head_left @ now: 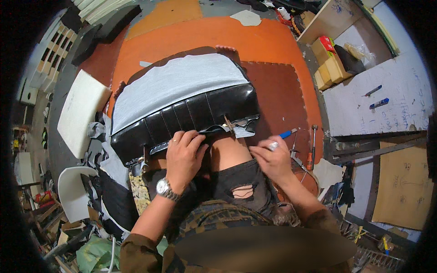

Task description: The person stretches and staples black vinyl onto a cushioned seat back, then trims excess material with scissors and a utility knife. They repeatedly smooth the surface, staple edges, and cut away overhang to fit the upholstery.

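Across my lap and legs rests a seat cushion with a shiny black cover (195,109) stitched in parallel seams and a pale grey fabric (177,86) on its far part. My left hand (184,150), with a watch on its wrist, curls its fingers on the cover's loose near edge. Thin brown upright pieces (229,125) stick up at that edge. My right hand (273,159), wearing a ring, is off the cushion to the right, thumb and fingers pinched together; whatever it holds is too small to make out. Just beyond its knuckles shows a blue cutter (287,133).
A screwdriver (312,148) and other metal tools lie right of my knee. White foam (82,113) stands at the left, above a white curved shell (75,193) and fabric scraps. To the right, a white board (387,104) bears two cutters and wooden blocks (330,70).
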The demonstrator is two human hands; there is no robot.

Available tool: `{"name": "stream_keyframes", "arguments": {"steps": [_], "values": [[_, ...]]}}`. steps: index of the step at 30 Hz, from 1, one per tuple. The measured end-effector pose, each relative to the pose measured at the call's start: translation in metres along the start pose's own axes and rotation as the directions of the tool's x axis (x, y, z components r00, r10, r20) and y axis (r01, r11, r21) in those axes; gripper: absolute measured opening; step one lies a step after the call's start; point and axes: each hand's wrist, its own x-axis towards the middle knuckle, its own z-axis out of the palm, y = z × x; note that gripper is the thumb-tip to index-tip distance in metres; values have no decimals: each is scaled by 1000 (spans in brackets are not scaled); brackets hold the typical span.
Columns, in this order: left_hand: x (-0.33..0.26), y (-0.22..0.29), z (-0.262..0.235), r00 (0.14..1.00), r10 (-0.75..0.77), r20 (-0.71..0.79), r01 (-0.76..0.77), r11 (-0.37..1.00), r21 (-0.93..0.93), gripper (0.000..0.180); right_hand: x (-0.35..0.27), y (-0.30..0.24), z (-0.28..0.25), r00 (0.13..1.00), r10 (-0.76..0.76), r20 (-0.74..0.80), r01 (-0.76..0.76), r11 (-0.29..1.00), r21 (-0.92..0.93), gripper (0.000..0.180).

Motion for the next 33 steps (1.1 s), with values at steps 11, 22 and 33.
{"name": "stream_keyframes", "arguments": {"steps": [11, 22, 33], "values": [[6, -18, 46, 994, 72, -83, -71, 997, 9, 18, 106, -30, 45, 822, -469, 321, 567, 727, -388, 27], [4, -14, 54, 991, 91, -95, -92, 996, -8, 19, 106, -29, 44, 762, -446, 469, 623, 703, -343, 17], [11, -17, 57, 989, 20, -144, -36, 994, -105, 18, 101, -27, 48, 900, -367, 237, 426, 855, -296, 22]]}}
